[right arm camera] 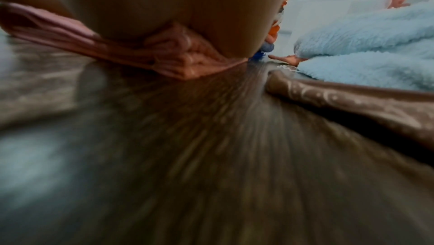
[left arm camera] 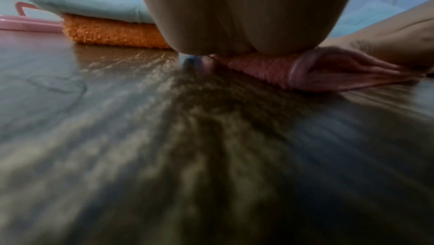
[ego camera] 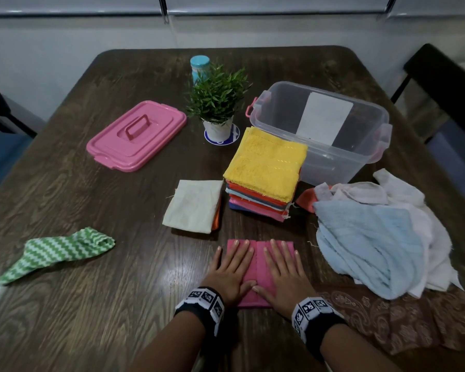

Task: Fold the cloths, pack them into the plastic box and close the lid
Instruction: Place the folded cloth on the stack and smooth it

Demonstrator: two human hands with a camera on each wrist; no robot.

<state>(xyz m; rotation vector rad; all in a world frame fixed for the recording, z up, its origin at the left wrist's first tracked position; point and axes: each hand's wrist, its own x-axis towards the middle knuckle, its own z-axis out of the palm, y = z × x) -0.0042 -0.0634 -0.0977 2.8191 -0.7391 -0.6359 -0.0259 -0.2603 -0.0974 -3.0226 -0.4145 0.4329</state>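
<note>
Both hands, left hand point(ego camera: 231, 272) and right hand point(ego camera: 283, 275), lie flat with straight fingers, pressing the folded pink cloth point(ego camera: 255, 275) on the dark wooden table point(ego camera: 91, 304). The clear plastic box point(ego camera: 341, 154) stands open at far right.

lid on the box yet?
No, the pink lid lies on the table, left of the plant, apart from the open plastic box.

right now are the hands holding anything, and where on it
Nothing is gripped. Both the left hand and the right hand lie flat with straight fingers, pressing the top of the folded pink cloth.
</note>
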